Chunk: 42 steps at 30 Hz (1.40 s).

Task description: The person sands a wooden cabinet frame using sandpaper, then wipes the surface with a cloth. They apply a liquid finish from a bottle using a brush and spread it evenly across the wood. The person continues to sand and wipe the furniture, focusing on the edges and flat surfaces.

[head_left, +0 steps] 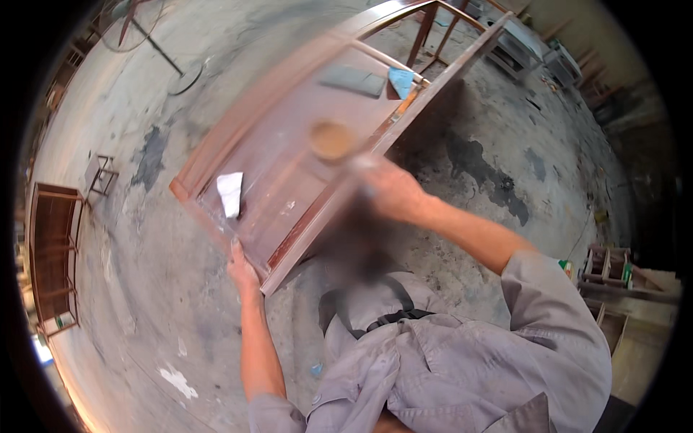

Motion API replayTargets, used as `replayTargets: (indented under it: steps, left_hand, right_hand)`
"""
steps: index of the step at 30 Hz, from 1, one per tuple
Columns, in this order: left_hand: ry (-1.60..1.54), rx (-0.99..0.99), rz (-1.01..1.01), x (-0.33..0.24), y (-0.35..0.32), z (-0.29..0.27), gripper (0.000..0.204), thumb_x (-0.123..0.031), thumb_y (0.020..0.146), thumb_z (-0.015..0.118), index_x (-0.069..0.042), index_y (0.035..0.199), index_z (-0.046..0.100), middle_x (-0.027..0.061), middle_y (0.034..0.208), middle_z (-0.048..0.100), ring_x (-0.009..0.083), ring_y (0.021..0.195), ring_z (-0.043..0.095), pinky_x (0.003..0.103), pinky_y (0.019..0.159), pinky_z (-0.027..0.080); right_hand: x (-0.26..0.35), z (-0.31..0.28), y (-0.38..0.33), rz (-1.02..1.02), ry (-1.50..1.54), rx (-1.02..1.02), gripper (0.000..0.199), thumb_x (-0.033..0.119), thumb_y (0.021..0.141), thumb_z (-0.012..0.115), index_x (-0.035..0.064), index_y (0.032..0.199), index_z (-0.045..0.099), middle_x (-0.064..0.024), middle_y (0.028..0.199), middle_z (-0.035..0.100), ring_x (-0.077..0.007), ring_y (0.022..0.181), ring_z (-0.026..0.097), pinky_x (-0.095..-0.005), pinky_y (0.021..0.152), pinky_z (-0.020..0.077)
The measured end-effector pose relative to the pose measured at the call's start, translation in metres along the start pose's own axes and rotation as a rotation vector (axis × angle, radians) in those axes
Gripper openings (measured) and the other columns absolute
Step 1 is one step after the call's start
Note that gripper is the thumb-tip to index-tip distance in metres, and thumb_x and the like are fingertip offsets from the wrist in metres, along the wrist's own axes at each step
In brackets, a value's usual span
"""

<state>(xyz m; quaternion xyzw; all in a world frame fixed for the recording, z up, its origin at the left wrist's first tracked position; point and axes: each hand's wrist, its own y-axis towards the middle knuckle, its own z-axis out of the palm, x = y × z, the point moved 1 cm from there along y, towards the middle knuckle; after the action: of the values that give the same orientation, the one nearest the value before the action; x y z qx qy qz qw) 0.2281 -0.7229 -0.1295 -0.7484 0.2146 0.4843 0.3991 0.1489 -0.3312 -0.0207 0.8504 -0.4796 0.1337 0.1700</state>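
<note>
A large reddish-brown wooden furniture piece (289, 167) with a raised frame lies tilted across the view before me. My left hand (243, 268) grips its near left corner, thumb on top of the edge. My right hand (390, 189) is curled at the near long rail, its fingers smeared by motion; what they hold is hidden. On the panel are a blurred round tan thing (332, 141), a folded white sheet (230, 193), a flat grey-green piece (352, 81) and a blue sheet (401, 82).
Beyond the panel's far end is open wooden framework (433, 32). A brown cabinet (55, 252) and a small stool (101, 175) stand at the left on the stained concrete floor. A round-based metal stand (186, 78) is far left. Wooden shelving (608, 267) stands at the right.
</note>
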Motion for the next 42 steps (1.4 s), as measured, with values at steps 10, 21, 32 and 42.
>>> replayTargets:
  steps: [10,21,32,42]
  left_hand:
    - [-0.183,0.100,0.060,-0.003,0.001,0.008,0.068,-0.048,0.100,0.069,0.012,0.131,0.062,0.0129,0.118,0.068,0.0202,0.102,0.065,0.034,0.092,0.051]
    - [-0.116,0.089,0.006,-0.005,0.002,0.009,0.069,-0.048,0.103,0.064,0.012,0.136,0.058,0.0180,0.131,0.064,0.0268,0.116,0.063,0.039,0.102,0.050]
    - [-0.012,0.139,0.057,0.020,0.023,-0.008,0.069,-0.047,0.108,0.054,0.011,0.145,0.051,0.0188,0.142,0.058,0.0298,0.126,0.058,0.041,0.110,0.045]
    - [0.130,0.132,-0.012,0.016,0.018,0.002,0.067,-0.043,0.111,0.047,0.010,0.150,0.046,0.0194,0.151,0.052,0.0302,0.136,0.052,0.041,0.118,0.037]
  right_hand:
    - [-0.116,-0.032,0.000,0.146,-0.196,-0.242,0.058,0.008,0.080,0.071,-0.0009,0.136,0.061,-0.0218,0.133,0.066,-0.0397,0.132,0.058,-0.0450,0.114,0.0472]
    - [-0.255,-0.085,0.019,0.294,-0.233,-0.346,0.048,0.006,0.086,0.064,0.0009,0.133,0.061,-0.0241,0.131,0.064,-0.0420,0.122,0.061,-0.0473,0.104,0.0524]
    - [-0.397,-0.142,0.043,0.543,-0.234,-0.284,0.045,0.003,0.090,0.060,0.0016,0.135,0.061,-0.0277,0.139,0.061,-0.0455,0.131,0.057,-0.0494,0.112,0.0489]
    - [-0.517,-0.180,0.052,0.668,-0.313,-0.348,0.027,0.011,0.094,0.060,0.0009,0.118,0.064,-0.0268,0.126,0.063,-0.0470,0.118,0.061,-0.0531,0.100,0.0534]
